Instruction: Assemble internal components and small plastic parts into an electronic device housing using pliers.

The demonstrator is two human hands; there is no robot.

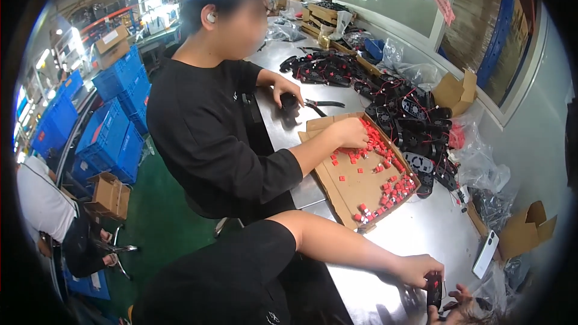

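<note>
At the lower right, my left hand is closed around a black plastic housing with a small red spot near its upper end. A thin wire shows beside it. My right hand is close to the housing's lower end, fingers apart and partly cut off by the picture edge; whether it touches the housing is unclear. Left of the hands lies the bare metal tabletop. Farther off, a shallow cardboard tray carries many small red parts, several with metal bits.
A co-worker reaches into the tray with one hand and holds a black part in the other. Pliers lie beyond the tray. Wired black housings pile along the wall. A white phone and an open carton stand at right.
</note>
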